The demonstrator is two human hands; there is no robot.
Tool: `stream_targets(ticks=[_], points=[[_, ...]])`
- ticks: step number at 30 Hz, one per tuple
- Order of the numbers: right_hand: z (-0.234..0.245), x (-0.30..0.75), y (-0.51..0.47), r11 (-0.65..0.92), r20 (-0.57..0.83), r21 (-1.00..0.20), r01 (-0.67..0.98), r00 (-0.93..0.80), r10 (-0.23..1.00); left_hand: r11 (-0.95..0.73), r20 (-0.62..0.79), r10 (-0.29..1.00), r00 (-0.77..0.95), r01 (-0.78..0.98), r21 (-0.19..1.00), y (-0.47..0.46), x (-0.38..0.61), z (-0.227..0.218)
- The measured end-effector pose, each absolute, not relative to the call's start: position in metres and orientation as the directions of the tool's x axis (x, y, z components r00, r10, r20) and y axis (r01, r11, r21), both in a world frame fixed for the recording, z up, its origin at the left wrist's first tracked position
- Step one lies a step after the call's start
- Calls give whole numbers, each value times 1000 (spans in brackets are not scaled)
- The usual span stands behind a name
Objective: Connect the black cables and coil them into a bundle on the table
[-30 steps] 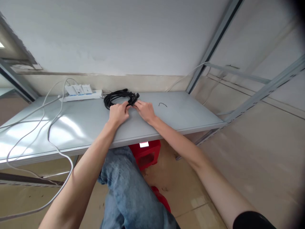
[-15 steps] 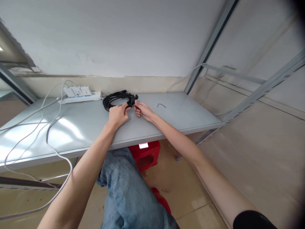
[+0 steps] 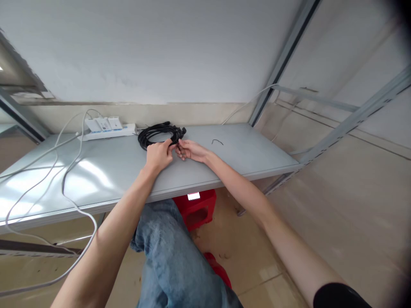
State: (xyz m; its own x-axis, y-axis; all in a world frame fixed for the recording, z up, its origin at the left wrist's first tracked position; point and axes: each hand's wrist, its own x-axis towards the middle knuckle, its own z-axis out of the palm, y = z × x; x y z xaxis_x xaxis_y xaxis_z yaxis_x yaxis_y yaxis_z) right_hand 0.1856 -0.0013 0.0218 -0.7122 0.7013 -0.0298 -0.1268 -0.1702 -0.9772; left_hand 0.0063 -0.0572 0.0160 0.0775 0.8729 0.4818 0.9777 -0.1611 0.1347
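Observation:
A coil of black cable (image 3: pixel 157 132) lies on the grey metal shelf (image 3: pixel 105 164) near its back edge. My left hand (image 3: pixel 159 155) is closed on the coil's near right side. My right hand (image 3: pixel 191 150) meets it there, fingers pinched on the same part of the coil. The fingertips of both hands hide the exact spot they grip. A small black tie (image 3: pixel 217 141) lies loose on the shelf just right of my right hand.
A white power strip (image 3: pixel 107 129) with white plugs sits at the back left, and white cords (image 3: pixel 66 179) trail from it over the shelf's front edge. Slanted metal shelf posts (image 3: pixel 282 60) rise at right. A red stool (image 3: pixel 194 207) stands below, beside my jeans-clad leg.
My right hand has drawn left and nearer, closing in against my left hand at the coil. The coil and the left hand have barely shifted.

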Motion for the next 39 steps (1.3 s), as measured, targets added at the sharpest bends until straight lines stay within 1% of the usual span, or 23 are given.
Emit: stream_targets(ticks=[5, 9, 17, 20, 23, 25, 26, 27, 29, 31, 33, 34, 36, 39], points=[[22, 190, 0, -167, -26, -979, -117, -742, 670, -155, 481, 873, 81, 981, 116, -58, 7, 17], [22, 191, 2, -130, -5, -985, -109, -747, 664, -151, 475, 877, 79, 982, 115, -59, 6, 18], [19, 193, 7, -75, 15, -992, -103, -678, 735, -142, 463, 883, 69, 982, 126, -58, 6, 18], [18, 196, 10, 18, 46, -999, -48, -658, 751, -162, 457, 885, 87, 978, 128, -58, 6, 18], [19, 196, 11, 207, 132, -977, 54, -610, 782, -176, 454, 885, 101, 976, 127, -58, 5, 18], [20, 195, 10, 370, 235, -919, 136, -565, 791, -173, 453, 886, 99, 977, 126, -58, 6, 18], [20, 195, 8, 454, 294, -871, 189, -540, 788, -169, 451, 887, 96, 978, 125, -58, 6, 18], [21, 195, 5, 537, 358, -806, 250, -516, 778, -166, 448, 889, 95, 979, 122, -59, 6, 18], [21, 195, 0, 673, 480, -635, 378, -489, 728, -159, 445, 891, 93, 981, 113, -59, 7, 18], [22, 195, -6, 749, 565, -455, 482, -494, 661, -149, 449, 889, 87, 983, 103, -59, 7, 18], [22, 195, -11, 776, 596, -324, 542, -520, 612, -136, 458, 886, 75, 985, 101, -58, 7, 18], [21, 194, -13, 777, 601, -284, 561, -528, 600, -131, 462, 884, 69, 986, 102, -58, 7, 18], [19, 192, -14, 772, 603, -250, 584, -530, 596, -125, 465, 883, 62, 987, 105, -58, 7, 18], [15, 190, -13, 755, 610, -294, 587, -493, 620, -139, 459, 886, 75, 984, 107, -59, 7, 19]])
